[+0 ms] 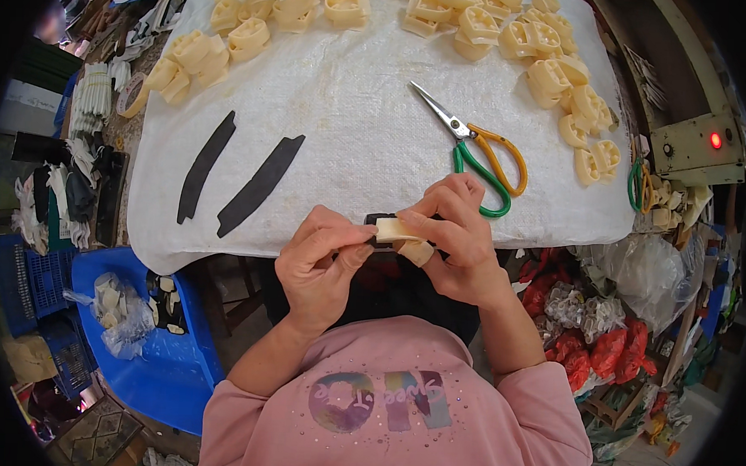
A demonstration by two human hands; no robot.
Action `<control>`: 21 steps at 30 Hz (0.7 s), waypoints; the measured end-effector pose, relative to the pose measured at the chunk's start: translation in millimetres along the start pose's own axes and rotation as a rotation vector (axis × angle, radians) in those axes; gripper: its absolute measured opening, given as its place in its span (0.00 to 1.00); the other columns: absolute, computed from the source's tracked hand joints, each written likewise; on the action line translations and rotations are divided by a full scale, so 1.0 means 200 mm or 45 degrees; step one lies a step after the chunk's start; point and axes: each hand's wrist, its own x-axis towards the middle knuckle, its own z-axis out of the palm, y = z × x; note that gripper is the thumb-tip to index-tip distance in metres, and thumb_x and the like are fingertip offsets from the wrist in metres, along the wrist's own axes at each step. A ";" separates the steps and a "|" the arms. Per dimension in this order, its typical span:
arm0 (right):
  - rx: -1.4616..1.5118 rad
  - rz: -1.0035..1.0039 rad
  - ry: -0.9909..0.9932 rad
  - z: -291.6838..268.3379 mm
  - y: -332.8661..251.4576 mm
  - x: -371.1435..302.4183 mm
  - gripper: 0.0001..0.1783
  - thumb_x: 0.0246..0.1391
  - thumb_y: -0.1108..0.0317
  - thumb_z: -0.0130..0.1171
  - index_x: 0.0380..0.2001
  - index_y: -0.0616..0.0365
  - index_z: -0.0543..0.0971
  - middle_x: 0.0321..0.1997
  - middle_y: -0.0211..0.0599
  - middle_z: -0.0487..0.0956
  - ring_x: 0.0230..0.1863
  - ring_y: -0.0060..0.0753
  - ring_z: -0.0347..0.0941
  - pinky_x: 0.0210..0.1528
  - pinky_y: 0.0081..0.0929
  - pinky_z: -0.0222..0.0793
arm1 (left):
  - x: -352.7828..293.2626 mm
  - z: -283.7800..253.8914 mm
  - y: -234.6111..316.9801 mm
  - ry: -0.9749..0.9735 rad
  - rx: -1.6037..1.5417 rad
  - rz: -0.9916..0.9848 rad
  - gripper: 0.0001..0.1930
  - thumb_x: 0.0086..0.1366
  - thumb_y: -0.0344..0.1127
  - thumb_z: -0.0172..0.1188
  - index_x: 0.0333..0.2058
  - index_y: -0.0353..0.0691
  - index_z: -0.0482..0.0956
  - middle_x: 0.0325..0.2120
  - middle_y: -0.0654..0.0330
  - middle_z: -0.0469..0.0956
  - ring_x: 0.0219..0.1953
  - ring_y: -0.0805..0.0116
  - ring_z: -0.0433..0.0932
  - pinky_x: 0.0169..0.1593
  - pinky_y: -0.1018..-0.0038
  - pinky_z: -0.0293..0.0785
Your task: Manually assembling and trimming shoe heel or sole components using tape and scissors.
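Note:
Close to the near edge of the table, both my hands meet on one small cream-coloured moulded piece [398, 229]. A short black strip [381, 218] shows at its left end, behind my fingertips. My left hand [317, 264] pinches that end between thumb and fingers. Wrapped round the other side is my right hand [460, 241], fingers closed on the cream piece. How the strip joins the piece is partly hidden by my fingers. Just beyond my right hand lie scissors [455, 127] with one green and one orange handle. Two curved black strips [207, 167] [263, 186] rest to the left.
A white woven sheet [337, 106] covers the table. Several cream pieces [550, 78] are heaped along its far and right sides, more [193, 54] at far left. A blue plastic chair [162, 390] stands lower left, holding bags and scraps. Red and clear plastic bags [609, 352] lie lower right.

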 end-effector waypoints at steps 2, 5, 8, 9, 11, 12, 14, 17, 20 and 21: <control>0.026 0.012 -0.010 0.01 -0.01 -0.01 0.22 0.31 0.78 0.61 0.37 0.55 0.76 0.29 0.30 0.68 0.35 0.35 0.63 0.43 0.38 0.48 | 0.01 0.01 0.00 -0.010 0.010 0.048 0.06 0.57 0.29 0.63 0.32 0.33 0.78 0.27 0.60 0.74 0.29 0.73 0.68 0.31 0.80 0.64; 0.062 0.022 -0.039 0.02 0.01 -0.03 0.22 0.31 0.78 0.60 0.37 0.56 0.76 0.28 0.32 0.67 0.35 0.36 0.62 0.43 0.38 0.48 | 0.03 0.01 -0.01 -0.007 0.141 0.131 0.07 0.57 0.30 0.63 0.31 0.33 0.77 0.24 0.60 0.74 0.27 0.72 0.67 0.29 0.79 0.62; 0.094 0.020 -0.071 0.02 0.01 -0.03 0.22 0.30 0.80 0.59 0.37 0.57 0.76 0.28 0.32 0.67 0.35 0.36 0.62 0.43 0.37 0.48 | 0.05 0.01 -0.01 -0.061 0.349 0.338 0.07 0.58 0.30 0.63 0.28 0.33 0.75 0.20 0.61 0.71 0.23 0.72 0.64 0.24 0.78 0.58; 0.109 0.023 -0.083 0.02 0.00 -0.02 0.23 0.30 0.80 0.58 0.37 0.57 0.76 0.28 0.32 0.67 0.35 0.36 0.62 0.43 0.37 0.48 | 0.06 0.01 -0.01 -0.064 0.374 0.386 0.07 0.58 0.30 0.63 0.27 0.34 0.74 0.18 0.61 0.69 0.21 0.73 0.63 0.23 0.78 0.56; 0.107 0.039 -0.098 0.01 0.00 -0.01 0.23 0.30 0.81 0.58 0.37 0.56 0.76 0.29 0.31 0.67 0.35 0.36 0.62 0.44 0.37 0.48 | 0.05 0.01 -0.01 -0.065 0.401 0.435 0.08 0.58 0.30 0.63 0.25 0.34 0.73 0.16 0.62 0.68 0.19 0.73 0.61 0.21 0.78 0.54; 0.101 0.057 -0.111 0.00 0.00 0.00 0.23 0.30 0.81 0.58 0.37 0.55 0.76 0.29 0.30 0.68 0.36 0.36 0.62 0.45 0.37 0.48 | 0.04 0.02 0.00 -0.059 0.359 0.376 0.08 0.56 0.29 0.64 0.24 0.35 0.73 0.15 0.61 0.67 0.18 0.72 0.62 0.21 0.77 0.56; 0.077 0.027 -0.167 0.00 -0.01 0.01 0.23 0.30 0.80 0.58 0.37 0.54 0.76 0.29 0.29 0.69 0.36 0.35 0.63 0.45 0.38 0.48 | 0.02 0.02 0.00 -0.053 0.316 0.317 0.08 0.54 0.28 0.65 0.23 0.35 0.73 0.14 0.61 0.66 0.17 0.70 0.63 0.20 0.76 0.58; 0.074 0.001 -0.168 0.00 0.00 0.01 0.23 0.30 0.79 0.60 0.37 0.51 0.77 0.32 0.26 0.71 0.39 0.35 0.63 0.47 0.38 0.48 | 0.01 0.00 0.01 -0.085 0.284 0.216 0.08 0.52 0.29 0.67 0.24 0.36 0.75 0.16 0.61 0.67 0.19 0.69 0.64 0.21 0.76 0.60; 0.061 -0.043 -0.072 -0.02 0.02 0.00 0.24 0.31 0.77 0.62 0.38 0.50 0.76 0.35 0.24 0.73 0.41 0.34 0.64 0.47 0.38 0.48 | 0.03 0.02 0.04 -0.094 0.278 0.334 0.08 0.47 0.27 0.68 0.26 0.38 0.78 0.18 0.63 0.68 0.22 0.68 0.66 0.25 0.77 0.62; 0.028 -0.091 -0.029 -0.02 0.02 0.01 0.24 0.31 0.76 0.62 0.39 0.49 0.76 0.37 0.24 0.74 0.41 0.34 0.64 0.47 0.38 0.48 | 0.03 0.01 0.02 -0.066 0.421 0.484 0.10 0.44 0.25 0.69 0.28 0.38 0.79 0.19 0.63 0.68 0.24 0.67 0.67 0.27 0.77 0.62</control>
